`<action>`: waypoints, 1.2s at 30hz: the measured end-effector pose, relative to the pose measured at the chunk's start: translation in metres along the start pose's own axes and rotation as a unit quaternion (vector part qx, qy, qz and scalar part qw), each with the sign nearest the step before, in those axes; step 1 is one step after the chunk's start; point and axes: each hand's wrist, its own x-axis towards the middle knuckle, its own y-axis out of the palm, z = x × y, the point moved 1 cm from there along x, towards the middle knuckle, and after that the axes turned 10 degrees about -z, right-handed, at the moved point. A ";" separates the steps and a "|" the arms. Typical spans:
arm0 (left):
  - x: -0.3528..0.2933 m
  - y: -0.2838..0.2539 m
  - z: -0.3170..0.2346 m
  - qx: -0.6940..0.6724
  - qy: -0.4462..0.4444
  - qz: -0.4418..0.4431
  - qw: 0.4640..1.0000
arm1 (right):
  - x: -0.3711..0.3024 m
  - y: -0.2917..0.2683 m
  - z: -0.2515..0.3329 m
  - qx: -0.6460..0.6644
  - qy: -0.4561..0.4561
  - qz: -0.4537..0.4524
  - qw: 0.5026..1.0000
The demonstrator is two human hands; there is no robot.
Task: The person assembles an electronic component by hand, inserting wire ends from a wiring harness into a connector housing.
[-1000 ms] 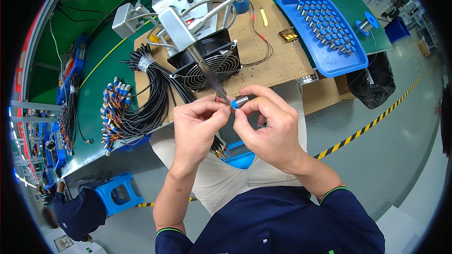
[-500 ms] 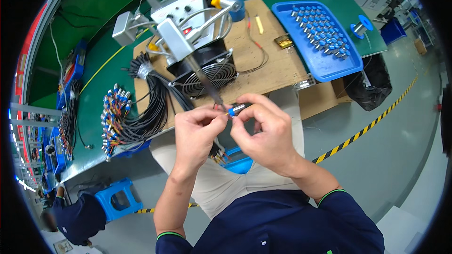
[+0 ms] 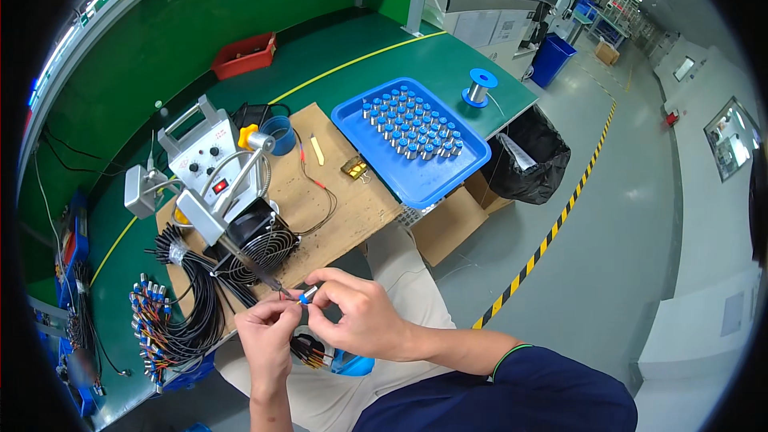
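Close under the tip of the soldering iron [image 3: 254, 266], both my hands meet around a small metal connector [image 3: 310, 294] with a blue insert. My right hand [image 3: 356, 316] pinches the connector's metal body between thumb and forefinger. Fingers closed, my left hand [image 3: 268, 340] pinches a thin wire at the blue end; its fingertips hide most of the wire. The iron is clamped in a holder arm joined to a white control box [image 3: 210, 152]. A black fan [image 3: 268, 252] with a wire guard stands just beyond my hands.
Left lie bundled black cables [image 3: 204, 292] with connectors on their ends. A blue tray [image 3: 432, 188] holds several upright connectors on the right, near a solder spool [image 3: 478, 90]. On the cardboard [image 3: 328, 212] are a yellow-handled tool [image 3: 318, 150] and a clip [image 3: 355, 168]. A black bag [image 3: 532, 156] hangs beyond.
The view has swung to the right, so the bench and hands appear farther left and lower. Both hands keep their pinch at the iron's tip.
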 end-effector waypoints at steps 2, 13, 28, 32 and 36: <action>-0.001 0.001 0.001 0.006 -0.003 -0.001 1.000 | -0.001 0.000 -0.001 -0.001 0.003 0.002 1.000; -0.009 -0.005 0.010 -0.005 -0.025 0.008 1.000 | -0.017 -0.002 -0.006 0.012 0.028 0.029 0.999; -0.003 -0.011 0.005 -0.011 -0.003 0.072 0.997 | -0.019 -0.002 -0.041 0.261 0.309 0.103 0.909; -0.006 -0.011 0.004 0.000 -0.020 0.079 0.997 | -0.020 -0.002 -0.043 0.265 0.314 0.119 0.904; -0.006 -0.013 0.008 -0.008 -0.019 0.087 0.996 | -0.021 -0.002 -0.044 0.274 0.329 0.135 0.894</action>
